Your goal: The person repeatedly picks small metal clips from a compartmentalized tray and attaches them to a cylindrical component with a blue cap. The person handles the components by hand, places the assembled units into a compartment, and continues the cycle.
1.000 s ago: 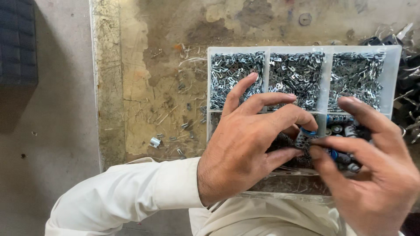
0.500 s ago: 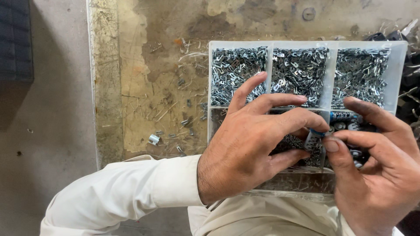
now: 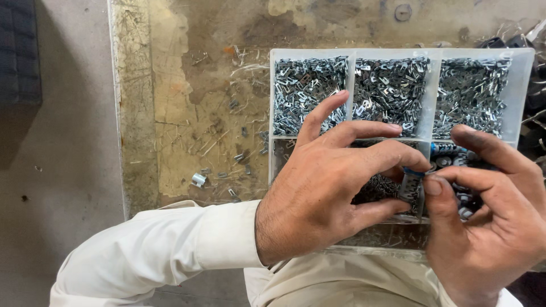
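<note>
A clear plastic compartment box (image 3: 434,96) sits on a worn workbench (image 3: 187,113), its far three cells full of small silvery metal clips (image 3: 389,88). Over the near cells, my left hand (image 3: 330,187) and my right hand (image 3: 492,222) meet fingertip to fingertip. Between them they pinch a small grey metal part with a blue piece on top (image 3: 410,183). The left hand's thumb and forefinger close on it from the left, the right hand's thumb and forefinger from the right. My hands hide most of the near cells.
Loose metal clips (image 3: 198,179) and wire scraps lie scattered on the bench left of the box. The bench's left edge (image 3: 116,113) drops to a grey floor. Dark tangled parts (image 3: 532,68) lie beyond the box's right side.
Both hands have drawn closer together over the near cells, and the small part now sits pinched between both sets of fingertips. The view has shifted slightly.
</note>
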